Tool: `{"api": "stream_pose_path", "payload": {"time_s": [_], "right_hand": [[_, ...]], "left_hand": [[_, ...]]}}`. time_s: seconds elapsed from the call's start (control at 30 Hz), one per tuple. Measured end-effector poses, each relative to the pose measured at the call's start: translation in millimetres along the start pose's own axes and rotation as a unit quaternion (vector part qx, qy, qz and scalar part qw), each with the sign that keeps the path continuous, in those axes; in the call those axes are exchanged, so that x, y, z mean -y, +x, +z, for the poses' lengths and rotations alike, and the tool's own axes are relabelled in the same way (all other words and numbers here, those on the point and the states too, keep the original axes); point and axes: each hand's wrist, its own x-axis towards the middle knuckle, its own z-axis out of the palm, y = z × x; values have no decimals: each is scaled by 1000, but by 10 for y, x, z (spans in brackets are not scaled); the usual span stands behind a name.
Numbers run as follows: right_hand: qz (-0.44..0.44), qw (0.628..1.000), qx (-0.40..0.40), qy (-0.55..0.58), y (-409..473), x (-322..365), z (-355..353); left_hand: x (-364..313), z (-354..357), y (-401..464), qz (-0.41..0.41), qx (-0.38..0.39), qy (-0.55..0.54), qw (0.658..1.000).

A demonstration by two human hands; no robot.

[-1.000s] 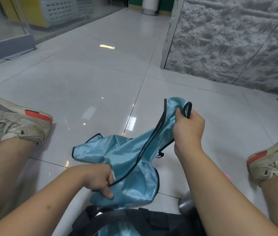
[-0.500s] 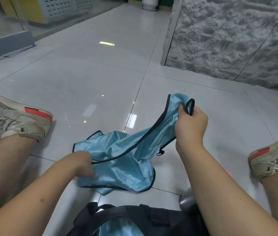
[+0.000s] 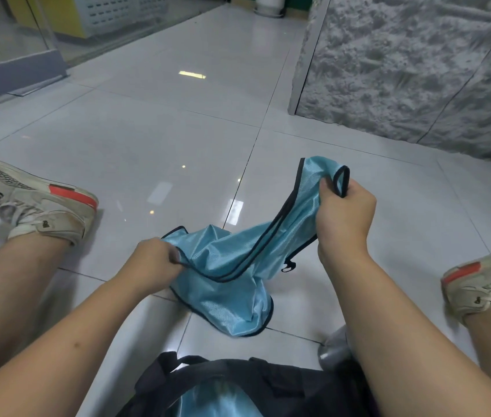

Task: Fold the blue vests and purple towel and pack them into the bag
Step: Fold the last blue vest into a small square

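Seated on a glossy tiled floor (image 3: 154,136), legs spread, a worn sneaker (image 3: 32,206) far left and another sneaker (image 3: 487,284) far right. Between the legs, a light blue vest (image 3: 232,266) with dark trim, held up partly off the floor. Right hand (image 3: 345,218) raised, fingers curled tight round the vest's upper end, a dark-edged loop of strap poking out above the fist. Left hand (image 3: 155,261) lower and nearer the body, pinching the vest's dark-trimmed edge at its left side. Fabric stretched in a sagging band between the two hands, the lower part drooping and bunched, its bottom fold touching the floor. Close to the body, at the bottom edge of the view, a black bag (image 3: 283,386) lying open, with more light blue fabric (image 3: 217,398) showing inside its mouth. Just beside the bag, partly hidden behind the right forearm, a grey rounded object (image 3: 332,347), too hidden to identify. Beyond, a rough grey textured wall (image 3: 403,64) at upper right and a glass partition (image 3: 6,34) at upper left.
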Motion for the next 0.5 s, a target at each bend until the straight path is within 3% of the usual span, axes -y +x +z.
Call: {"api": "stream_pose_path", "payload": {"time_s": [0.13, 0.23, 0.33, 0.5], "right_hand": [[4, 1000, 16, -7, -14, 38, 18], [5, 1000, 21, -5, -20, 92, 12], [-1, 1000, 18, -4, -25, 178, -23], [-13, 1000, 3, 7, -14, 390, -128]], "left_hand": [[-194, -262, -56, 6, -21, -126, 992], [-291, -484, -82, 23, 24, -156, 987], [-307, -695, -91, 34, 45, -120, 991], [-304, -1000, -209, 56, 66, 45, 995]]}}
